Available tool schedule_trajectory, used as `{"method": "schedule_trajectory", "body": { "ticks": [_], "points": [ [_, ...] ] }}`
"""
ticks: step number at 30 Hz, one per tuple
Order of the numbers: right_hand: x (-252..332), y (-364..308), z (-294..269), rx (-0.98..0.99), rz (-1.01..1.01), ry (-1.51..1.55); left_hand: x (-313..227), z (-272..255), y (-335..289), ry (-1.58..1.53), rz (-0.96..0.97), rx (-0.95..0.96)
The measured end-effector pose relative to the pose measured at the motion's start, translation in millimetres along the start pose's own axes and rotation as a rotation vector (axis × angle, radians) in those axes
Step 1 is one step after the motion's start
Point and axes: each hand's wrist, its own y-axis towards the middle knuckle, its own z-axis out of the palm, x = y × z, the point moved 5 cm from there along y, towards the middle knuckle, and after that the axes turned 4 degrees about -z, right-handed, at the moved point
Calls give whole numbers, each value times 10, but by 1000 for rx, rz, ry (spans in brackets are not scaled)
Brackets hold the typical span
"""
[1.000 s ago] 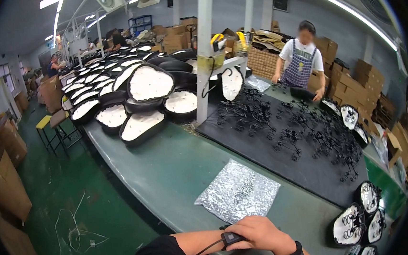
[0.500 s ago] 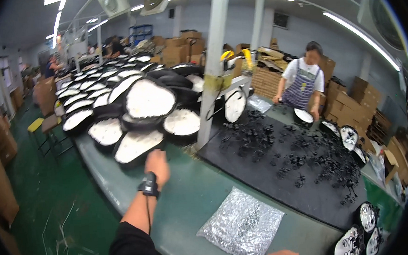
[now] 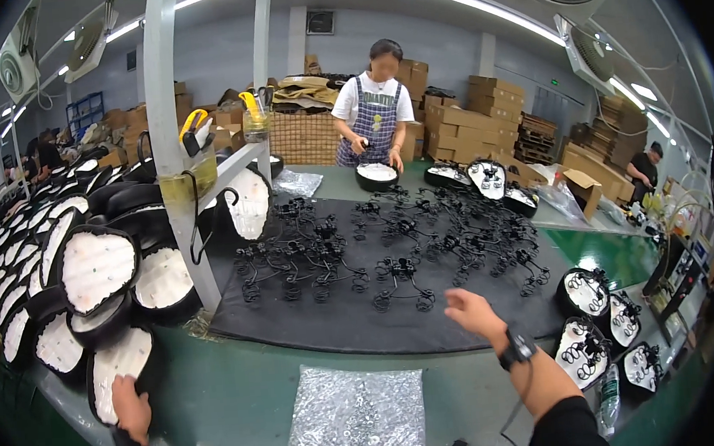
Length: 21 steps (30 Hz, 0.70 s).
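Observation:
My left hand point(image 3: 131, 406) grips the near end of a black bicycle saddle top point(image 3: 123, 359), which lies with its white underside up at the pile's near edge. Over the near edge of the black mat point(image 3: 298, 332), my right hand point(image 3: 475, 311) reaches out open and holds nothing. Just left of its fingers, a black saddle frame with coil springs point(image 3: 399, 282) lies on the mat. Several more spring frames point(image 3: 493, 250) are heaped behind it. A clear bag of small metal parts point(image 3: 356, 420) lies on the green table between my arms.
More saddle tops point(image 3: 99, 268) are piled at left, beside a grey post point(image 3: 170, 137). Several saddles with springs point(image 3: 581, 348) and a plastic bottle point(image 3: 609, 400) stand at right. Across the table a person point(image 3: 373, 108) works on a saddle top point(image 3: 377, 176). Cartons point(image 3: 467, 135) stand behind.
My view has turned to the right. My right hand has moved from beside the bag forward over the mat's edge. My left hand stays at the same saddle top.

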Motion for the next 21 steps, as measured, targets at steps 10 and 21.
{"method": "schedule_trajectory", "body": {
  "ticks": [10,21],
  "points": [
    [192,301,756,108,-174,-445,-902,-1633,-742,-415,-16,334],
    [95,-1454,-809,-231,178,655,-2984,-2240,-953,-463,741,434]
  ]
}}
